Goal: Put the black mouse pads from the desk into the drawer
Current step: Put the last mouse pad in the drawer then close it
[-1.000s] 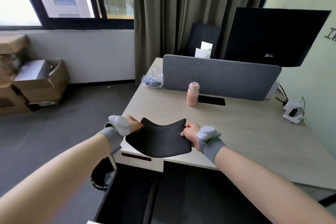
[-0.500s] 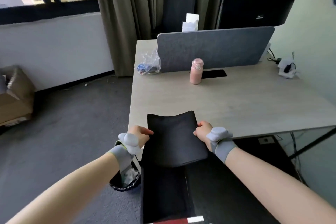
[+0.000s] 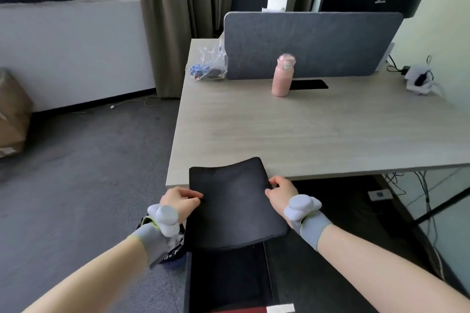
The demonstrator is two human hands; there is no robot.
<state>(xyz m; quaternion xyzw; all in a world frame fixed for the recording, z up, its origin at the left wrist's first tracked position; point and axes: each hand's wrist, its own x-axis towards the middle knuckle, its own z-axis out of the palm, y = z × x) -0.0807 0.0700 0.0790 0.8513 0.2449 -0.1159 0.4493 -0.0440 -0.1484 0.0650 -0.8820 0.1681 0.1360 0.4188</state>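
Note:
I hold a black mouse pad (image 3: 234, 201) between both hands, in front of the desk's near edge and above the open drawer (image 3: 229, 277). My left hand (image 3: 178, 199) grips the pad's left edge and my right hand (image 3: 282, 189) grips its right edge. The pad bows slightly, and its far edge overlaps the wooden desk (image 3: 305, 129). The drawer's inside is dark, so I cannot tell what lies in it.
A pink bottle (image 3: 282, 76) stands on the desk before a grey divider panel (image 3: 312, 43), with a clear plastic bag (image 3: 209, 65) at the far left corner. A power strip (image 3: 418, 80) sits far right. A bin (image 3: 173, 251) stands left of the drawer.
The pad has come off the desk's front edge toward me and lower, over the open drawer, with both hands still gripping it. My view has tilted down and right.

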